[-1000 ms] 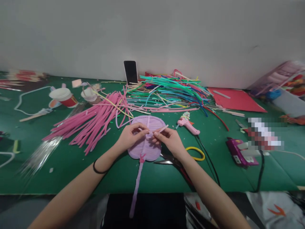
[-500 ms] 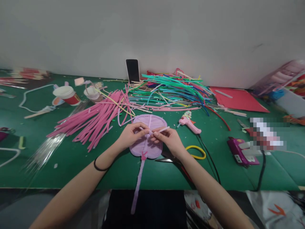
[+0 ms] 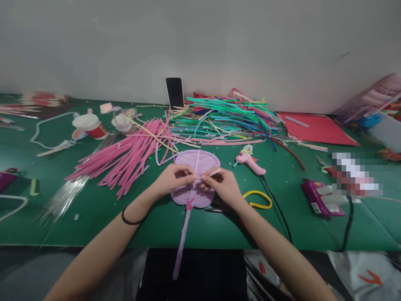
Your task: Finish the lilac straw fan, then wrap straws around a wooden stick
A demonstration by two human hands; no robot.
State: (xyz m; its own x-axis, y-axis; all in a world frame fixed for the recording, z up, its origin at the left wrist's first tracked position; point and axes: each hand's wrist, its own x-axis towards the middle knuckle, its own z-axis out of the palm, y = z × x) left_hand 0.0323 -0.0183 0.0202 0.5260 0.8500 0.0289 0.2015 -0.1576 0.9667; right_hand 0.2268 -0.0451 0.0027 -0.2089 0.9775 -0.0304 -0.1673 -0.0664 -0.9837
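Note:
A lilac pipe-cleaner fan (image 3: 202,200) lies on the green table, its rounded face under both hands and its wrapped handle (image 3: 181,242) reaching past the front edge. Pink wrapping marks the joint between face and handle. Above the face, my left hand (image 3: 177,180) is closed in a pinch at the tip of a short pale pipe cleaner (image 3: 214,172). My right hand (image 3: 224,184) pinches the same piece, whose free end sticks out above the fingers. Fingertips of the two hands nearly meet, hiding the middle of the piece.
Scissors with a yellow handle (image 3: 261,199) lie partly beneath my right forearm. Beyond are a pink glue gun (image 3: 250,162) with its cord, pink pipe cleaners (image 3: 125,156), a multicoloured heap (image 3: 225,115), a phone (image 3: 174,93), a paper cup (image 3: 89,125) and a purple power strip (image 3: 321,200).
Both hands stay over the fan, fingertips shifting slightly. The pale piece's free end now shows shorter and tilts more steeply above my right fingers. The view has turned slightly.

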